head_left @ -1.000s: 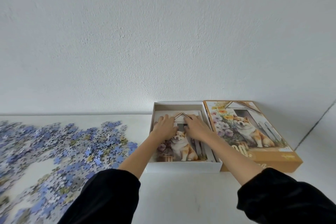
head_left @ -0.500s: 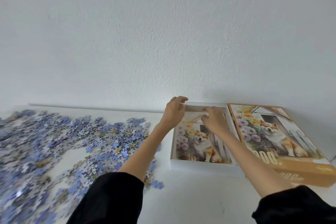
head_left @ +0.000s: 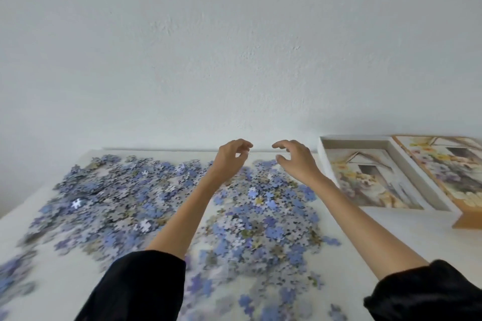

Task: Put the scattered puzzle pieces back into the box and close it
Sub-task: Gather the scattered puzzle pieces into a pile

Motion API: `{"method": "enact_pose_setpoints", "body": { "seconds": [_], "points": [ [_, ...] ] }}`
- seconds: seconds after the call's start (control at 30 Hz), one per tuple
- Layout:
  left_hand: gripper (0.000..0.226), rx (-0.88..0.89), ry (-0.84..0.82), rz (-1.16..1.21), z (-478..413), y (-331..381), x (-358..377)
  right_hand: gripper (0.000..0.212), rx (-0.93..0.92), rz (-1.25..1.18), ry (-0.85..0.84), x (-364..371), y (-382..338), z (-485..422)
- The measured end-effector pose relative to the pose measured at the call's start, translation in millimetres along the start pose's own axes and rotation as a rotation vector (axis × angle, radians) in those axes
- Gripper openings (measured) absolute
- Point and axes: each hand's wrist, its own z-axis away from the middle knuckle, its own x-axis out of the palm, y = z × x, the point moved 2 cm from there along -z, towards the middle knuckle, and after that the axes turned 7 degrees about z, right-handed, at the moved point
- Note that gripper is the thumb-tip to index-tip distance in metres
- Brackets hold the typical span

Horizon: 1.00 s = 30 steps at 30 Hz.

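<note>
Puzzle pieces (head_left: 161, 203) lie scattered across the counter (head_left: 391, 237), none yet in the box. Left grip (head_left: 232, 156) and right grip (head_left: 294, 161) hover over the pile's far edge, fingers loosely curled, holding nothing. Recommended: cup both behind the pile, rake a handful together, and carry it right into the open box (head_left: 323, 159). The lid (head_left: 443, 172) lies alongside. Half a second earlier, both grips were at the box.

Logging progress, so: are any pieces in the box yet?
No, the box holds only a picture sheet, while the pieces lie spread on the table left of it.
</note>
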Motion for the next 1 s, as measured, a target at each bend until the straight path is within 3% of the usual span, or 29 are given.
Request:
{"method": "enact_pose_setpoints", "body": {
  "seconds": [0.23,0.47,0.7,1.0],
  "points": [
    [0.026,-0.012,-0.117,-0.054,47.8,-73.9,-74.9,0.03,0.044,-0.057,-0.027,83.1,-81.3,21.4],
    [0.026,-0.013,-0.191,-0.079,95.9,-117.5,-98.8,0.032,0.058,-0.041,-0.093,137.7,-122.8,61.5],
    [0.026,-0.015,-0.157,0.004,105.3,-125.7,-104.0,0.031,0.05,-0.024,-0.104,144.1,-126.6,72.4],
    [0.028,0.061,-0.1,0.018,83.1,-137.7,-105.9,0.029,0.074,-0.058,0.002,115.8,-97.5,41.1]
  ]
}}
